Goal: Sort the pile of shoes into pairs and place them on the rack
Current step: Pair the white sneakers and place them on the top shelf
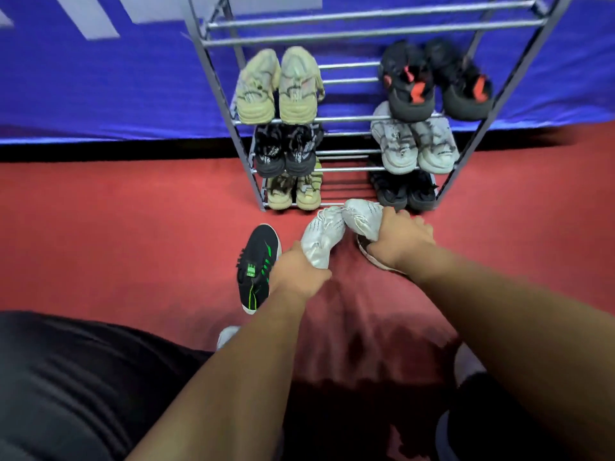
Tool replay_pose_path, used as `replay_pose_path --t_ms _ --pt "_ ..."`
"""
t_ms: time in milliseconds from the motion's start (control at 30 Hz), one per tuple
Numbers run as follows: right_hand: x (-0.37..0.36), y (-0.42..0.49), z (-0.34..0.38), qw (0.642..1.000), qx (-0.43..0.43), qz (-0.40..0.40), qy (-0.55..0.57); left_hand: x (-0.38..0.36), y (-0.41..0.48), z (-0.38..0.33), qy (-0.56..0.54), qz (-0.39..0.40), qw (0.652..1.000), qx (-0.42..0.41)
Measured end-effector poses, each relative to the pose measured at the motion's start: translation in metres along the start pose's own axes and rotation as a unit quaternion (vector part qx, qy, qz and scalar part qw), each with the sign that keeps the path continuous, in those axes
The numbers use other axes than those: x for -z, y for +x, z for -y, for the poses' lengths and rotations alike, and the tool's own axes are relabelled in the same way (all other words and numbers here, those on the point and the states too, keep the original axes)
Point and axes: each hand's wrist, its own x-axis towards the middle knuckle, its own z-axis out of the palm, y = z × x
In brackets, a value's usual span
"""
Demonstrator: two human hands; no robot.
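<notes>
Both hands are down at the foot of the rack (229, 94), each one wrapped around a pale silver-white shoe. The left hand (298, 274) has its fingers curled tight over the heel end of the left white shoe (324, 236), thumb on top, toe aimed up toward the lowest shelf. The right hand (401, 237) clamps the right white shoe (362, 216) from above, fingers folded over its far side so the tips are hidden, and the shoe's rim peeks out under the wrist. The two toes meet, touching or as good as, right in front of the bottom tier's middle. That middle is the open room: bare rails run between the tan pair (294, 194) on the left and the black pair (404, 191) on the right. Above them, a dark pair (286, 151) and a white pair (414, 146) flank another bare stretch, and higher still a beige pair (278, 86) and a black and red pair (436, 81) do the same. The top rails carry nothing. On the red carpet (133, 234), just beside the left hand, lies a black shoe with green stripes (256, 267), alone, its toe pointing toward the rack. Plenty of bare carpet lies to either side.
</notes>
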Motion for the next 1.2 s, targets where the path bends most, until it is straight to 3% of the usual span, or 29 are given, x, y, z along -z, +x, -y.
replay_pose_path --t_ms 233,333,533,733,967,1200 --pt "0.162 -0.018 0.038 0.993 0.092 -0.063 -0.042 0.167 0.005 -0.073 0.144 -0.017 0.986 -0.087" --pt "0.21 -0.032 0.046 0.989 0.113 -0.091 0.016 0.239 -0.002 -0.102 0.172 -0.042 0.978 -0.109" --pt "0.259 -0.055 0.044 0.957 0.122 -0.183 0.187 0.338 -0.022 -0.124 0.01 -0.147 0.986 -0.083" --pt "0.272 -0.045 0.059 0.902 0.111 -0.247 0.336 0.338 -0.02 -0.125 -0.162 -0.189 0.967 -0.048" --pt "0.278 -0.003 0.076 0.883 0.087 -0.248 0.388 0.345 -0.018 -0.129 -0.232 -0.274 0.926 -0.116" --pt "0.274 0.035 0.092 0.87 0.094 -0.27 0.402 0.336 0.028 -0.151 -0.212 -0.321 0.909 -0.162"
